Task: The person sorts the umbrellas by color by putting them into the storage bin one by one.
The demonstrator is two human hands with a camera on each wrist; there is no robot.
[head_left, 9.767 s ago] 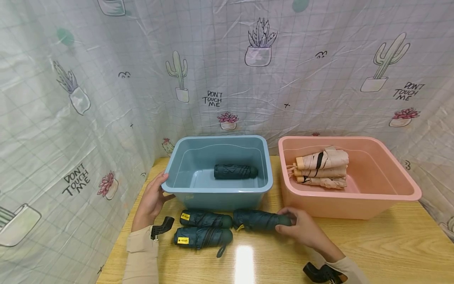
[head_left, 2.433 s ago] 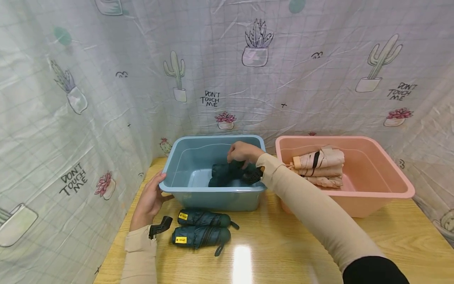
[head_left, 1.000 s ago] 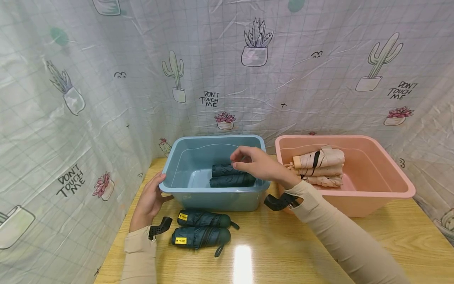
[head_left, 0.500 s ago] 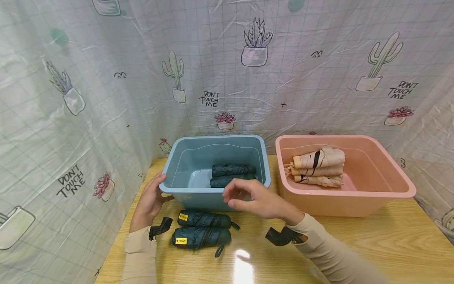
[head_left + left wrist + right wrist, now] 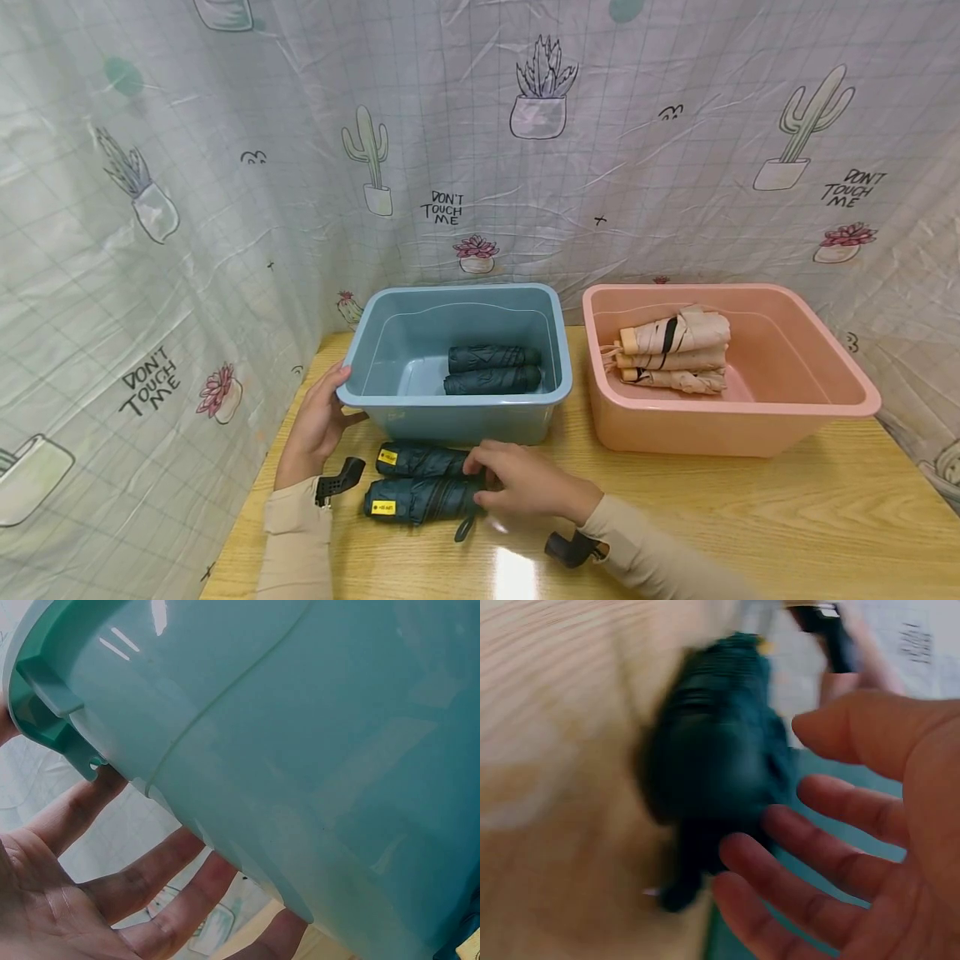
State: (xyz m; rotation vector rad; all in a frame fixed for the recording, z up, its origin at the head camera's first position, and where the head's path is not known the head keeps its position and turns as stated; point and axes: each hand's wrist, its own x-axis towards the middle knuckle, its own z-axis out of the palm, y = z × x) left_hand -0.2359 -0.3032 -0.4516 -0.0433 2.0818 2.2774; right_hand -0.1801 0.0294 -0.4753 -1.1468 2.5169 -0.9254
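Two folded dark green umbrellas lie side by side on the table: a rear umbrella (image 5: 423,460) and a front umbrella (image 5: 420,500), each with a yellow tag. My right hand (image 5: 521,479) hovers at their rounded right ends and partly covers them. In the right wrist view its fingers (image 5: 817,847) are spread and loosely bent beside a blurred umbrella (image 5: 712,757), gripping nothing. My left hand (image 5: 318,421) holds the left front corner of the blue bin (image 5: 457,421), with fingers (image 5: 161,874) against its outer wall. Inside that bin are two more dark green umbrellas (image 5: 491,369).
A pink bin (image 5: 735,429) stands to the right of the blue one and holds several folded beige umbrellas (image 5: 678,337) at its left end. Both bins sit on a wooden table (image 5: 675,500), with a patterned curtain (image 5: 450,150) behind and at the sides.
The right hand put a green umbrella from the table into the blue bin and released it. It then came back down to the remaining pair. The left hand has stayed on the bin.
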